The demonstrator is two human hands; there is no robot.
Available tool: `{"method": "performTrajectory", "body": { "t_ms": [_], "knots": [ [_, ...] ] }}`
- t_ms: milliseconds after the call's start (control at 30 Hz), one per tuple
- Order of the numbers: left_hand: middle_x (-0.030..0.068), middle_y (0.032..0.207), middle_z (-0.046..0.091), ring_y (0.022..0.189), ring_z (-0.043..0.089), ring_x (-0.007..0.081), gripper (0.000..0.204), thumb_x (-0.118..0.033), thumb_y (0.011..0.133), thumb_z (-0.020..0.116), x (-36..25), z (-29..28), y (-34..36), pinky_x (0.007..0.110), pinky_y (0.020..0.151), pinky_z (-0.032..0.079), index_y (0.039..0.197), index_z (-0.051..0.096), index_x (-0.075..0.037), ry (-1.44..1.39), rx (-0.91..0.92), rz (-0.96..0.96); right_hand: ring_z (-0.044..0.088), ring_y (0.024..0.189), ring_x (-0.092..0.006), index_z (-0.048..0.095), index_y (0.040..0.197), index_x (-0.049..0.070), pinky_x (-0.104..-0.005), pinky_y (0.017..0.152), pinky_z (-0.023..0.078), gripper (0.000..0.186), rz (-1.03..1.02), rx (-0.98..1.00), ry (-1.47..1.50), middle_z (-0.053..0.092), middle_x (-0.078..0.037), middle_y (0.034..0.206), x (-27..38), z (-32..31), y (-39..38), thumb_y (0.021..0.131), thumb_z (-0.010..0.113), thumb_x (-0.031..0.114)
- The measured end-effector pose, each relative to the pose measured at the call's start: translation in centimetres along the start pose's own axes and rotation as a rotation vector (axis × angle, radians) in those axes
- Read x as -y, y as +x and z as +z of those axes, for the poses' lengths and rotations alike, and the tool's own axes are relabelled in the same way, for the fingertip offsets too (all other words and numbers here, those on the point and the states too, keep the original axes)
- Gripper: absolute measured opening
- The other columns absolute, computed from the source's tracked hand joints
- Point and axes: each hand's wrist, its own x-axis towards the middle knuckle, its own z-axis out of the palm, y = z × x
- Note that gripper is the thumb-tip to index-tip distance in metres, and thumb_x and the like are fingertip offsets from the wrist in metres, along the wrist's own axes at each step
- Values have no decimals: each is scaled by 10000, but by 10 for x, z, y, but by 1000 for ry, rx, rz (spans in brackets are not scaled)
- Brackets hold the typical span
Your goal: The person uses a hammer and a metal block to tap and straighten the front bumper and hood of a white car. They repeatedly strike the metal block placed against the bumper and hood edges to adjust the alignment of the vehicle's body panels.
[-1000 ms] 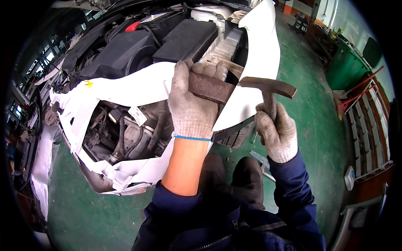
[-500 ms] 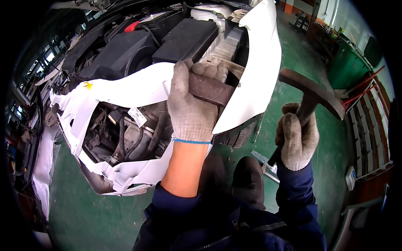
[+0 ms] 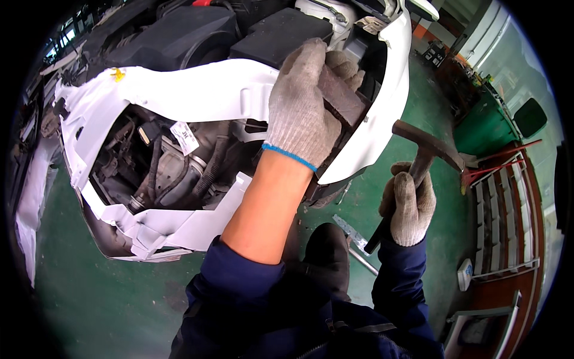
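My left hand, in a grey knit glove with a blue cuff, is closed around a brown, worn dolly block. It holds the block close to the inner side of a white fender; whether the two touch I cannot tell. My right hand, gloved alike, grips a hammer by its dark handle. The hammer's long brownish head is up, to the right of the fender and apart from it. Left of my left wrist is the car's crumpled white front frame, with hoses and metal parts inside its opening.
Black engine covers fill the bay beyond the frame. A metal stand or tool lies on the green floor by my knee. To the right are a green bin and a slatted rack. Removed panels line the left.
My left hand has moved forward and tilted right with the dolly block, nearer the fender. My right hand stays low with the hammer, a little farther left in view. The whole view has shifted.
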Motion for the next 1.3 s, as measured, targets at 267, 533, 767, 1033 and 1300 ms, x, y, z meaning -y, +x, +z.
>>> {"method": "performTrajectory", "body": {
  "t_ms": [267, 533, 767, 1033, 1300],
  "knots": [
    [81, 939, 573, 877, 603, 209, 169, -149, 978, 649, -13, -3, -31, 431, 923, 557, 1067, 581, -23, -206, -158, -119, 452, 479, -75, 579, 1143, -31, -228, 448, 321, 343, -54, 47, -109, 545, -11, 672, 2, 8, -11, 1016, 630, 283],
    [44, 905, 554, 859, 587, 193, 170, -217, 1036, 614, -13, -8, -32, 450, 968, 547, 1032, 578, -51, -350, -151, -96, 492, 513, -65, 580, 1213, -58, -225, 436, 383, 300, -294, 1, -210, 640, -89, 946, 12, 8, -7, 1029, 568, 178],
    [76, 961, 599, 899, 628, 211, 238, -251, 1055, 567, -10, -9, -30, 440, 958, 538, 1069, 581, -15, -355, -200, -45, 499, 478, -87, 611, 1166, -28, -240, 447, 398, 287, -661, -27, -308, 581, -30, 668, 8, -4, 4, 1049, 550, 227],
    [60, 954, 594, 909, 606, 215, 193, -224, 1032, 610, -12, -5, -30, 487, 1029, 504, 1051, 592, -33, -304, -178, -49, 477, 478, -87, 576, 1129, -55, -225, 433, 336, 385, -205, -64, 7, 572, -64, 716, 12, 0, -16, 1005, 662, 300],
    [101, 1075, 615, 976, 646, 254, 294, -195, 1014, 630, -12, -7, -14, 472, 1001, 552, 1218, 570, 8, -175, -205, -5, 445, 475, -76, 579, 1125, -42, -227, 461, 330, 277, -25, 8, 38, 547, -22, 687, -10, -14, -15, 1010, 604, 209]
  ]
}}
